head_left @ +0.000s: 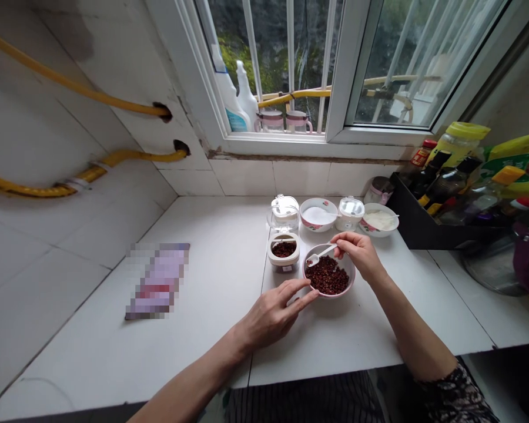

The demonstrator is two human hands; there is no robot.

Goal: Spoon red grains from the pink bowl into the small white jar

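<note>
My right hand point(357, 251) pinches the handle of a small white spoon point(320, 257), whose scoop hangs over the near bowl with a few dark red bits in it. Dark red peppercorns point(328, 276) fill much of that white, pink-rimmed bowl point(351, 283). Fingers of my left hand point(277, 311) stretch out, apart, against the bowl's near left rim. Just left of the bowl stands an open clear jar point(284, 265), also holding peppercorns, with a white bar across its mouth.
Behind are a lidded jar point(285, 212), a bowl of white grains point(318, 215), another jar point(350, 212) and a bowl of pale contents point(379, 220). A black box of bottles point(417, 226) stands right. A blurred purple packet point(161, 282) lies left.
</note>
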